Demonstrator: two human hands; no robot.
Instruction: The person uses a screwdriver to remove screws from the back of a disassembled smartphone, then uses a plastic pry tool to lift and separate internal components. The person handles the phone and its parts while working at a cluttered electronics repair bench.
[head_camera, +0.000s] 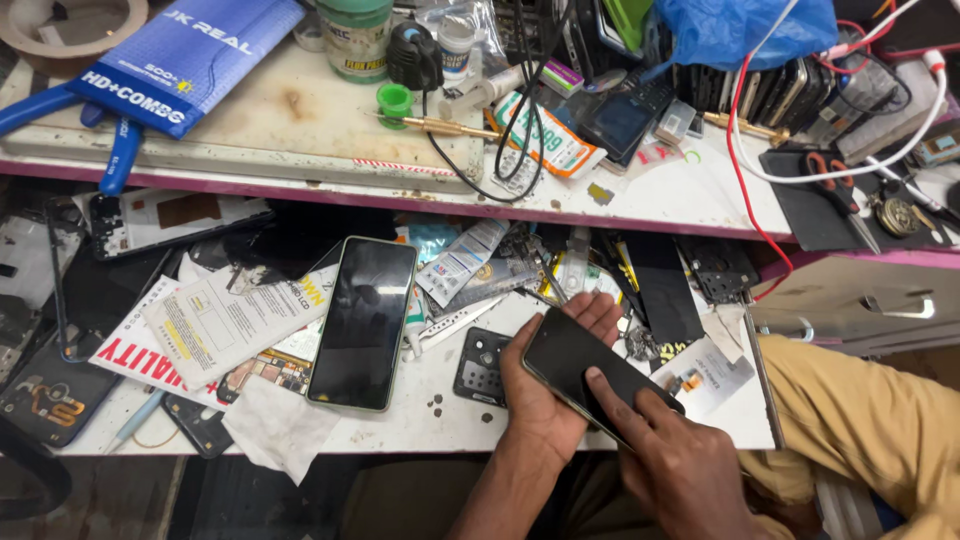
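Note:
My left hand (545, 395) cradles a dark smartphone (575, 360) from below, over the front edge of a pull-out shelf. My right hand (680, 465) rests on top of the phone, its forefinger pressed on the black screen near the lower end. A second smartphone (363, 322) with a black screen lies flat on the shelf to the left, apart from both hands. A black phone back part with camera holes (480, 366) lies just left of my left hand.
The white shelf (420, 425) carries papers, a white cloth (278, 425), tubes, tweezers and phone parts. The upper bench (700, 195) holds a blue box (190, 55), a green jar (355, 35), cables, scissors (830, 175) and stacked phones. My tan-trousered knee (860, 410) is at right.

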